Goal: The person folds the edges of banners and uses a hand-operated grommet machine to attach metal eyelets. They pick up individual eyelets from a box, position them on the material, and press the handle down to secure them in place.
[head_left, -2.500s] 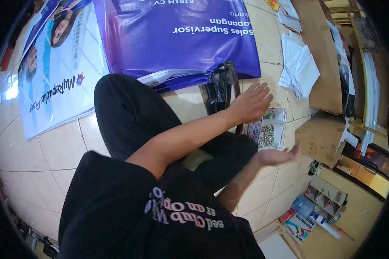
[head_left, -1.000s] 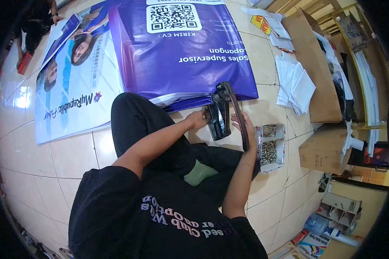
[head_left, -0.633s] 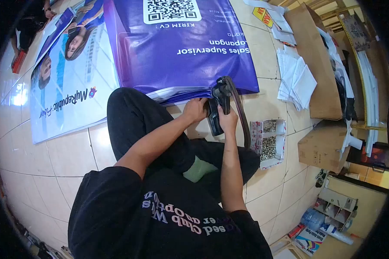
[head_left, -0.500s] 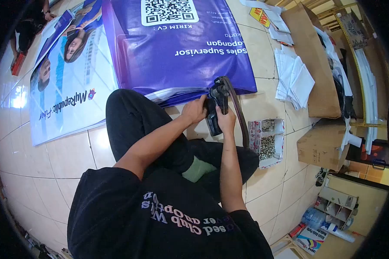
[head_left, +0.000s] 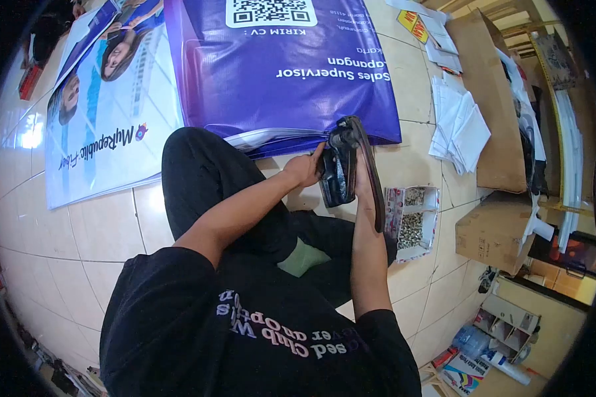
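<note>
A black hand-lever eyelet press [head_left: 338,173] stands on the floor against the near edge of a purple printed banner [head_left: 285,99]. Its long curved lever [head_left: 369,173] points back toward my right knee. My left hand [head_left: 303,170] is closed at the banner's edge, left of the press, with a finger reaching up to the press head. Close along the press's right side is my right hand [head_left: 362,173], partly behind the lever; its fingers are hidden. Right of the press sits a small divided box [head_left: 392,206] of small metal eyelets [head_left: 410,228].
A white printed banner [head_left: 106,159] lies to the left. White folded sheets [head_left: 460,126] and cardboard boxes [head_left: 490,231] stand on the right. My bent left knee [head_left: 202,149] is beside the banners. Another person's dark clothing [head_left: 45,40] shows at the far upper left.
My right hand has shifted from the front of the press to its right side, behind the lever. My left hand stays by the banner's edge. The view has moved slightly.
</note>
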Motion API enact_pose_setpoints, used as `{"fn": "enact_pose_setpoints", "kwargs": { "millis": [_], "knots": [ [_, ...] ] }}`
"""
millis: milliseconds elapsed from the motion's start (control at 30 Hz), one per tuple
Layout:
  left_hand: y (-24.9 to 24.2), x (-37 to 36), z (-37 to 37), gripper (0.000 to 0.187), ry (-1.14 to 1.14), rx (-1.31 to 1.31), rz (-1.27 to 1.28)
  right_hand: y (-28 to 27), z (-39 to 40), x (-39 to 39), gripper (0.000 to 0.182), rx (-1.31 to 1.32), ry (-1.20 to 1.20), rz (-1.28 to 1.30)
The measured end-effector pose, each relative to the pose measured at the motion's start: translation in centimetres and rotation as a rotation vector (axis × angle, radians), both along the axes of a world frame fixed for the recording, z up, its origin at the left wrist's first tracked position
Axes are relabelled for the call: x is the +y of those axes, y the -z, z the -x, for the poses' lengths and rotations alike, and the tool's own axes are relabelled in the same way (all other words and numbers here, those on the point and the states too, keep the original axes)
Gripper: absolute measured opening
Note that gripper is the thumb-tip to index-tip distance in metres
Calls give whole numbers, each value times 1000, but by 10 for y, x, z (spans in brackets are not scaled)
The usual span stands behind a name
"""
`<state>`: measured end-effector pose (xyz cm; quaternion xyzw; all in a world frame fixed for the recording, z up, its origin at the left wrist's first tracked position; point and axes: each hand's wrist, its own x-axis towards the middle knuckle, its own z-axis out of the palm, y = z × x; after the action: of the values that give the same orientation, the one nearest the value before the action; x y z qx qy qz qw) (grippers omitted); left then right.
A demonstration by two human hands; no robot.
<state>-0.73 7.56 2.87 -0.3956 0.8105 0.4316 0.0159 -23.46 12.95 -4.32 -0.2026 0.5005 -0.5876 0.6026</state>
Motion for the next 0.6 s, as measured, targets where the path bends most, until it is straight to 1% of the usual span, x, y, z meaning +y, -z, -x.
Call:
{"fn": "enact_pose_setpoints", "kwargs": {
  "millis": [167, 233, 300, 333, 367, 433, 467, 533, 567, 600],
  "knots": [
    [-5, -2, -2, 90, 21, -31, 6, -18, -9, 15, 48, 28, 17, 3],
    [1, -4, 2, 88, 52, -125, -29, -36, -16, 29, 49, 53, 30, 9],
    [-7, -3, 0, 88, 47, -100, -27, -48, -23, 32, 50, 73, 41, 8],
    [-10, -3, -2, 87, 39, -77, -14, -48, -28, 10, 51, 83, 46, 12],
    [-10, -2, -2, 87, 40, -75, -11, -56, -30, 13, 51, 94, 51, 21],
    [-9, 1, -2, 85, -57, 21, 113, -68, -40, 4, 52, 119, 54, 47],
    [-7, 0, -1, 85, -70, 25, 120, -77, -42, 5, 53, 132, 46, 61],
    [0, 3, -4, 74, -173, 104, 322, -94, -40, 29, 54, 145, 28, 82],
    [-1, 6, -7, 74, -165, 94, 312, -98, -48, 37, 55, 144, 38, 78],
    [-3, 1, -7, 69, -172, 109, 293, -110, -59, 40, 55, 134, 53, 72]
  ]
}}
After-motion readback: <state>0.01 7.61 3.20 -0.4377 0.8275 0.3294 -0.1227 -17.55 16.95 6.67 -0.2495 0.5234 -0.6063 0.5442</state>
